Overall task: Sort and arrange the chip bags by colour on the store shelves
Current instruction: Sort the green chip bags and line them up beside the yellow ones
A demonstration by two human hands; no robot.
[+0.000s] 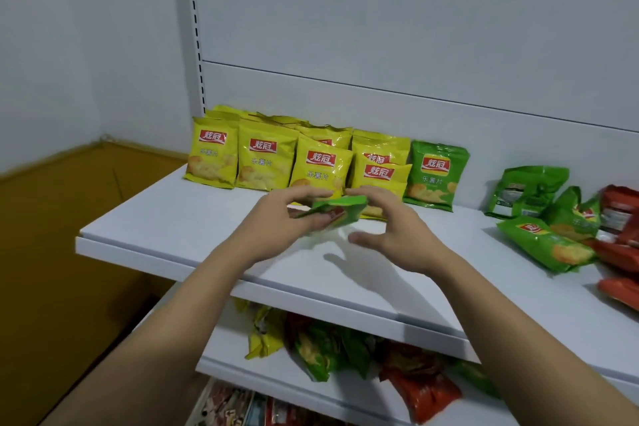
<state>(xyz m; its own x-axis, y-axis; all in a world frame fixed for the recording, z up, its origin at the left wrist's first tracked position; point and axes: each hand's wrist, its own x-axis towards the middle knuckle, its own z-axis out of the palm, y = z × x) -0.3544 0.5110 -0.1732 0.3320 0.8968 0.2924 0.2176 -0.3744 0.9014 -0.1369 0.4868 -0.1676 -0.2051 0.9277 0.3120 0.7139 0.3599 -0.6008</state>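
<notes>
– Two hands are up at the top shelf (166, 218); what have they got?
– One green chip bag (340, 211), held off the shelf surface, left of the upright green bag (436, 176) and nearer the person than it.
– Who has hold of it?
– The left hand (273, 223) grips its left end, fingers curled over the top and thumb underneath. The right hand (397, 223) has its fingers bent onto the bag's right corner, with its thumb spread apart below. I cannot tell whether that hand really grips or only touches.
– And how does the upright green bag stand?
– It leans against the back panel, label facing out.
– What is beside it?
– To its left, just beside it, stand the yellow bags (266, 159), several rows deep. To its right, well apart from it, loose green bags (539, 218) lie in a heap, and red bags (619, 218) lie farther right again, at the picture's edge.
– Anything under it?
– Below it, the lower shelf (262, 379) carries a jumble of mixed bags (325, 349): yellow, green and red together.
</notes>
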